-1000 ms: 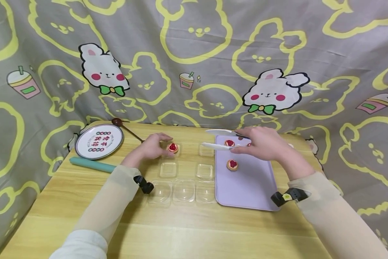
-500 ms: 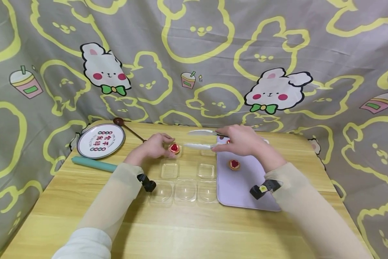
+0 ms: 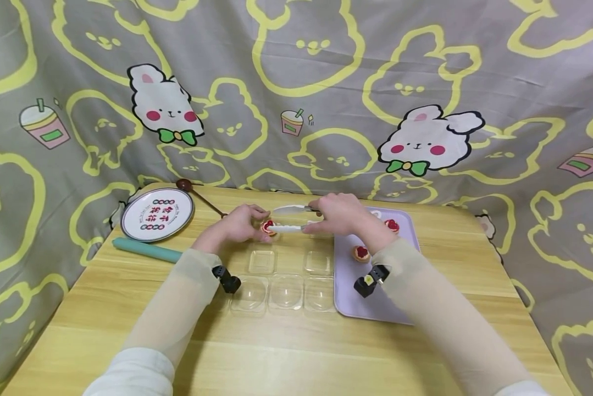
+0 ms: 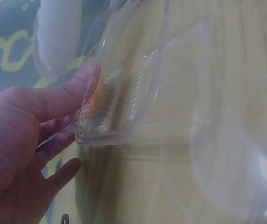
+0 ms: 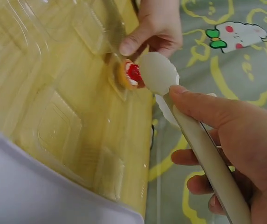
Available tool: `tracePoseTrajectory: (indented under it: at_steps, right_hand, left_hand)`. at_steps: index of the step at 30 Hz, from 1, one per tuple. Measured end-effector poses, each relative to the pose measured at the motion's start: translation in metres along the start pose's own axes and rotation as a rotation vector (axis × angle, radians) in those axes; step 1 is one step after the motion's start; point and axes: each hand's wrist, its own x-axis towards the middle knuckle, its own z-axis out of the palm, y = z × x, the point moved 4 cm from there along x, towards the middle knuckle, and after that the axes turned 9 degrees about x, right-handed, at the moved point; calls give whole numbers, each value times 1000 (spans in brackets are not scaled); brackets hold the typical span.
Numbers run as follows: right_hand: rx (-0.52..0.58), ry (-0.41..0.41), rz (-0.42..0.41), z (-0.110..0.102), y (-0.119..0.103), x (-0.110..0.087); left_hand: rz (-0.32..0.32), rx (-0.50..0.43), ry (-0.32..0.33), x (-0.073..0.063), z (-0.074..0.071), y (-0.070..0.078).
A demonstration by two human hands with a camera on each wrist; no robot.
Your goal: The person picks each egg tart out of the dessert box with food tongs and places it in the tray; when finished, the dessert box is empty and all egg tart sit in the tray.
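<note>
My left hand pinches the edge of a small clear plastic box between thumb and fingers, at the far side of the table. In that box sits a small tart with red topping and white cream. My right hand grips a pair of white tongs. Their two scalloped ends stand apart, with the near one at the tart in the head view. Whether the tongs touch the tart, I cannot tell. More tarts lie on a lilac tray, partly hidden by my right arm.
Several clear plastic boxes stand on the wooden table left of the tray. A white plate with red lettering lies at the far left, beside a teal rod. Behind it is a dark brown long-handled spoon. A patterned curtain borders the table.
My right hand has moved left with the spread tongs, from above the tray to the box at my left hand. My left hand has stayed at the box with the tart.
</note>
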Motion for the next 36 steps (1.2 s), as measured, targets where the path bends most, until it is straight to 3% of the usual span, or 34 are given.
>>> tracePoseTrajectory:
  at_steps: [6, 25, 36]
  right_hand:
    - [-55, -23, 20, 7, -6, 13]
    - [-294, -26, 10, 14, -44, 23]
    - [-229, -8, 5, 20, -37, 25]
  left_hand:
    - [3, -27, 11, 3, 1, 1]
    - [-53, -83, 12, 0, 0, 0]
    - [-62, -106, 16, 0, 0, -4]
